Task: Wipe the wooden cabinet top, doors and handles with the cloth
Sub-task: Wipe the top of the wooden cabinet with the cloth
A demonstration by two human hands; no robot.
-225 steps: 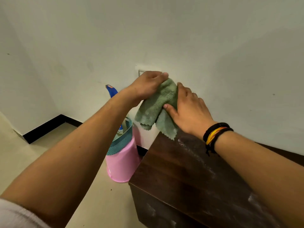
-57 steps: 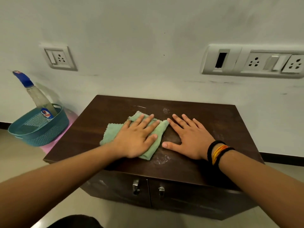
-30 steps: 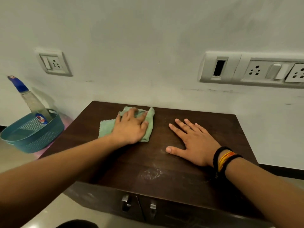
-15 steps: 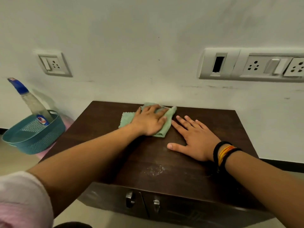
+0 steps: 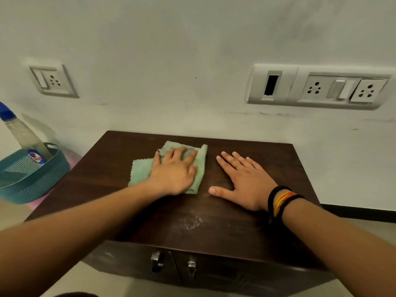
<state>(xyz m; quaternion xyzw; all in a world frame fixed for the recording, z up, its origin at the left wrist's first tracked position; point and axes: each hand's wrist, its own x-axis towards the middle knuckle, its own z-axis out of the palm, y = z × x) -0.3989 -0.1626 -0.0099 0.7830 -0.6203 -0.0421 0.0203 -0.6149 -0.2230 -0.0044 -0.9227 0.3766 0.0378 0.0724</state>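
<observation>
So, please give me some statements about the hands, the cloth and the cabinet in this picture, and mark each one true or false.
1. The left hand presses flat on the folded green cloth. True.
2. The right hand holds the blue-capped clear spray bottle. False: it lies flat on the dark wooden cabinet top; the bottle stands in the teal plastic basket.
3. A pale dusty smear lies near the front edge of the top. True.
4. The two cabinet doors are open. False: both are closed, their metal handles side by side.
</observation>
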